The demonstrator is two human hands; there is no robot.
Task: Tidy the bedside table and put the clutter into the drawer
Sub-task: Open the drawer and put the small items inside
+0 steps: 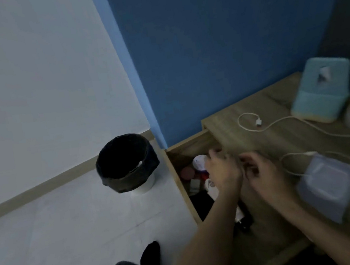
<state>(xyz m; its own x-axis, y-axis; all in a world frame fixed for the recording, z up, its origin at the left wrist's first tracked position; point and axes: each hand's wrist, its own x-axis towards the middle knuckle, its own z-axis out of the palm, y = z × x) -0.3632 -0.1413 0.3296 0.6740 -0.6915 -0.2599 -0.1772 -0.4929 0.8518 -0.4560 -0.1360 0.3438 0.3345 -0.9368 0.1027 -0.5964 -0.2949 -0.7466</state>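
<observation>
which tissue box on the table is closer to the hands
The pale lavender box at the front edge, right beside the right hand. The teal box stands back by the blue wall.

Dim, bluish and soft throughout, with motion blur on both hands and wide-angle bending at the edges.

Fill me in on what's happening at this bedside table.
A person is tidying it. The drawer is pulled open and already holds small items. The left hand hovers over the drawer and the right hand is close beside it at the table's edge; blur hides whether either holds anything. A white cable, a teal tissue box and a clear box remain on the tabletop.
</observation>
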